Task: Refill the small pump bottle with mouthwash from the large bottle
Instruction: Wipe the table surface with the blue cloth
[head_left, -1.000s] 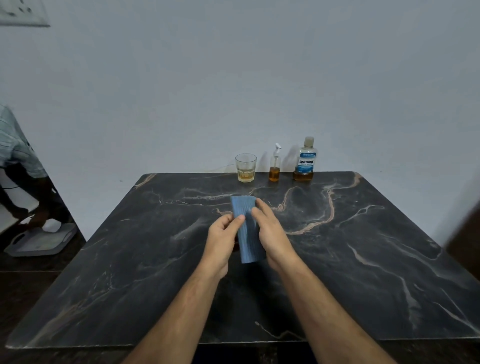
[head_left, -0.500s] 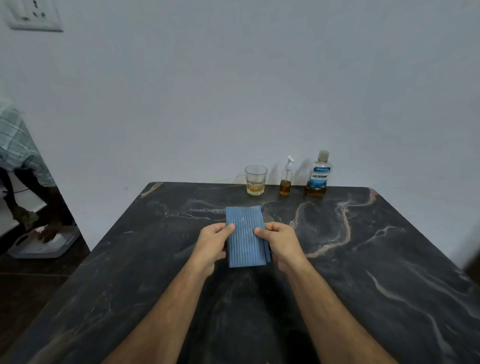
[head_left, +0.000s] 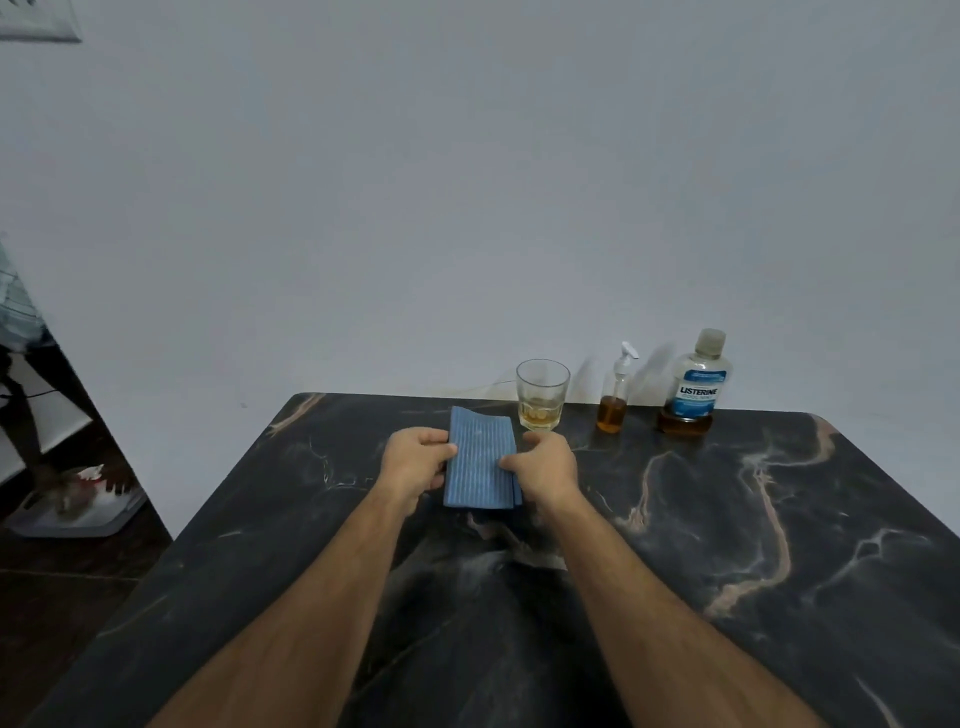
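A standing person is being cut off by the left edge. Both hands are pinching one folded blue cloth: left hand on its left edge, right hand on its right. Along the marble table's far edge are standing one glass, one small pump bottle and one large Listerine bottle, all well apart from the hands.

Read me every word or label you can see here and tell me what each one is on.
"LISTERINE": on the blue label of the large bottle.
Smaller lines above and below it on that label: too blurred to read.
Pump bottle, glass, cloth: no text visible.
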